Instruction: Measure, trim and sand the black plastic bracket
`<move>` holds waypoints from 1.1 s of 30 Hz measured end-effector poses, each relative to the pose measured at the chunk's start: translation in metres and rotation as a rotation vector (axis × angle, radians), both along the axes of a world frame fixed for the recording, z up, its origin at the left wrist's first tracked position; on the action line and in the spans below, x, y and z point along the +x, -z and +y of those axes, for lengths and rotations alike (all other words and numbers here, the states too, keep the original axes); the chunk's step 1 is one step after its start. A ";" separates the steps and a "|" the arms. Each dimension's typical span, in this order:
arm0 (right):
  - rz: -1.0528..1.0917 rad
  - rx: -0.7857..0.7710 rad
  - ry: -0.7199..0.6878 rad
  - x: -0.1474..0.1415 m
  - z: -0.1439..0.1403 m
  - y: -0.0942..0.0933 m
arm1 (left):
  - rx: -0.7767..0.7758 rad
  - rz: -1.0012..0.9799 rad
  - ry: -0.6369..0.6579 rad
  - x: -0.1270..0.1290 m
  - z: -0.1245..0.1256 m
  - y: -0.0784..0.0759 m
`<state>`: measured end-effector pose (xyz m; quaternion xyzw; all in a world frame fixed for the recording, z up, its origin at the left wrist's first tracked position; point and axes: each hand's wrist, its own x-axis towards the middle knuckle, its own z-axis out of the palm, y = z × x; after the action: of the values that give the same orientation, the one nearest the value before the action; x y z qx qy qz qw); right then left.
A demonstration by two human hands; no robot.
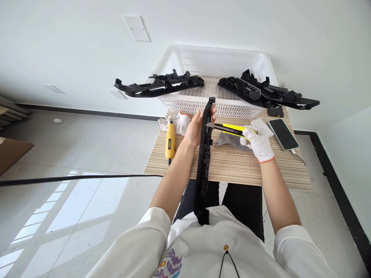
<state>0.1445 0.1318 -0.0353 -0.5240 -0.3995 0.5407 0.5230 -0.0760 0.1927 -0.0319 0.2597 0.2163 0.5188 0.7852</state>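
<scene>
White walls (72,46) border a glossy grey floor (95,143).

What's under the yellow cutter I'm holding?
A grey cloth shows below the yellow cutter, on the striped tabletop. Your gloved right hand hides part of it; anything beneath the cloth is covered.

On the yellow tool (171,135) near the tabletop's (237,166) left edge, a dark label (169,144) carries lettering too small to read. The white shirt (203,247) bears purple lettering (174,259) (partly cut off below), no word clear.
</scene>
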 end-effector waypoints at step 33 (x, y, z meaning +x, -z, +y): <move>-0.054 -0.004 0.034 0.003 0.001 0.002 | 0.029 0.070 0.038 -0.003 0.000 0.002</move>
<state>0.1475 0.1326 -0.0368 -0.5461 -0.4034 0.5180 0.5203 -0.0787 0.1925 -0.0340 0.2932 0.2312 0.4974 0.7831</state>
